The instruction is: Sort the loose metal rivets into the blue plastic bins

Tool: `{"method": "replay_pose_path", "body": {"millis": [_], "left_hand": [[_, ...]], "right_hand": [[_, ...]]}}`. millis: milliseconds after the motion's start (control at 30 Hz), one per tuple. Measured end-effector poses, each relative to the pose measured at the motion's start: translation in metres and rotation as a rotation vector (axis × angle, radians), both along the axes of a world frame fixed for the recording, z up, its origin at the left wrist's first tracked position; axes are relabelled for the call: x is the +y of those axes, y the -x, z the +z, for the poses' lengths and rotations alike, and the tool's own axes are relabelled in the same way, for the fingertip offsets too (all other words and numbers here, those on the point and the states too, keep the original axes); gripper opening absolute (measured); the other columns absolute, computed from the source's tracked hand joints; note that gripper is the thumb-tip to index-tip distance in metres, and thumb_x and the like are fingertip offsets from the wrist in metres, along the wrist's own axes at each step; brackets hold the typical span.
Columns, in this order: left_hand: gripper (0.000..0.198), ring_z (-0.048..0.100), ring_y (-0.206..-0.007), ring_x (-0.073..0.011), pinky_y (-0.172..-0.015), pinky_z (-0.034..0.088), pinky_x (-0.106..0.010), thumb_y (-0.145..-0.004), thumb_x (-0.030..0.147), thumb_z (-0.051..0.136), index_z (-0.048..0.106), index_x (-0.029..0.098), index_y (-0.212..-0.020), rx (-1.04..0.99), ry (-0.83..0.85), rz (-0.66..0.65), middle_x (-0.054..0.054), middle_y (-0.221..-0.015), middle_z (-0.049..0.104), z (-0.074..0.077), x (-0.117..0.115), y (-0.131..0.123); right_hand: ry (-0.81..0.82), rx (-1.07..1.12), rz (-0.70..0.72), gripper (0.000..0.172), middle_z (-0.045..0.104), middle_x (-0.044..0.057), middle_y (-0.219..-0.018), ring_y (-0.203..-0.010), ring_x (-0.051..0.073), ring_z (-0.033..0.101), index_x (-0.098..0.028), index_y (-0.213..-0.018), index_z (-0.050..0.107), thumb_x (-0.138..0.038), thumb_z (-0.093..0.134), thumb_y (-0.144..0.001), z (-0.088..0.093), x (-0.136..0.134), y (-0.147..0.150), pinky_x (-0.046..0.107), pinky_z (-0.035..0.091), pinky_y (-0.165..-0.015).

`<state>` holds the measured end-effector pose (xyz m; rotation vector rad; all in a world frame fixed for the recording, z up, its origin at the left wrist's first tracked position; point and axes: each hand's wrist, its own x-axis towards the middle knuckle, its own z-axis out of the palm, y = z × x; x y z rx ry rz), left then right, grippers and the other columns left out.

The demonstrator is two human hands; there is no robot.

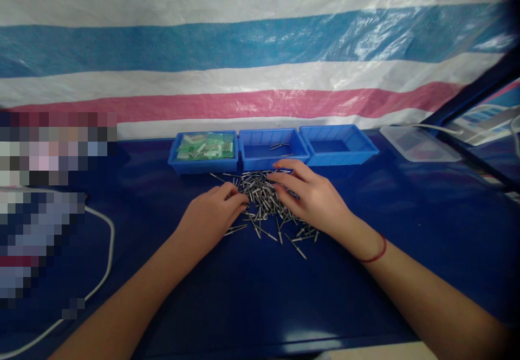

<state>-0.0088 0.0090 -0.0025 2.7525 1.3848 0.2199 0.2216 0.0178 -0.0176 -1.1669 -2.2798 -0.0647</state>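
A heap of small metal pins (264,205) lies on the dark blue table (406,224) in front of three blue bins. My left hand (211,213) rests at the heap's left edge, fingers curled with the tips pinched among the pins. My right hand (309,194) lies over the heap's right side, fingers stretched out flat on the pins. The left bin (203,151) holds green and pale parts. Only a few pins lie in the middle bin (268,148). I see nothing in the right bin (337,144).
A clear plastic lid or tray (418,143) lies at the far right. A white cable (103,251) curves over the table's left side. A striped tarpaulin (244,51) hangs behind the bins. The left edge is blurred out.
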Motion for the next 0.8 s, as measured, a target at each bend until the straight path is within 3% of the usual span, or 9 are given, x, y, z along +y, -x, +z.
{"method": "replay_pose_path", "body": {"millis": [167, 367, 500, 700, 800], "left_hand": [[0.018, 0.061, -0.081, -0.0152, -0.069, 0.048, -0.026, -0.094, 0.028, 0.048, 0.065, 0.024, -0.100, -0.078, 0.091, 0.069, -0.002, -0.099, 0.059, 0.000, -0.001, 0.000], [0.022, 0.063, -0.082, -0.0152, -0.069, 0.050, -0.025, -0.094, 0.028, 0.047, 0.063, 0.025, -0.110, -0.109, 0.078, 0.100, -0.003, -0.101, 0.058, -0.005, -0.002, -0.001], [0.021, 0.063, -0.084, -0.0160, -0.071, 0.050, -0.026, -0.094, 0.028, 0.046, 0.063, 0.024, -0.105, -0.117, 0.080, 0.091, -0.003, -0.101, 0.058, -0.007, -0.003, -0.001], [0.025, 0.062, -0.087, -0.0162, -0.075, 0.050, -0.027, -0.095, 0.027, 0.045, 0.059, 0.025, -0.115, -0.126, 0.049, 0.079, -0.004, -0.103, 0.057, -0.009, -0.001, 0.003], [0.023, 0.062, -0.084, -0.0160, -0.073, 0.050, -0.027, -0.094, 0.026, 0.045, 0.061, 0.024, -0.111, -0.106, 0.044, 0.079, -0.004, -0.103, 0.056, -0.007, 0.000, 0.004]], "right_hand": [[-0.008, 0.043, 0.066, 0.024, 0.059, 0.011, -0.122, -0.094, 0.020, 0.064, -0.018, -0.107, 0.066, -0.022, 0.049, -0.091, -0.002, -0.007, 0.011, 0.031, 0.055, -0.076], [-0.072, 0.081, 0.159, 0.019, 0.062, 0.012, -0.114, -0.097, 0.023, 0.059, -0.017, -0.098, 0.068, -0.019, 0.052, -0.088, -0.006, -0.008, 0.022, 0.039, 0.051, -0.085], [-0.094, 0.010, 0.226, 0.019, 0.065, 0.011, -0.109, -0.100, 0.024, 0.057, -0.018, -0.097, 0.067, -0.019, 0.050, -0.089, -0.012, -0.013, 0.030, 0.041, 0.048, -0.085], [-0.119, 0.040, 0.204, 0.018, 0.066, 0.009, -0.108, -0.103, 0.025, 0.054, -0.018, -0.098, 0.067, -0.019, 0.051, -0.088, -0.017, -0.020, 0.035, 0.042, 0.045, -0.084], [-0.087, 0.067, 0.178, 0.017, 0.067, 0.008, -0.105, -0.101, 0.025, 0.054, -0.020, -0.096, 0.067, -0.019, 0.052, -0.088, -0.016, -0.021, 0.036, 0.042, 0.044, -0.083]]}}
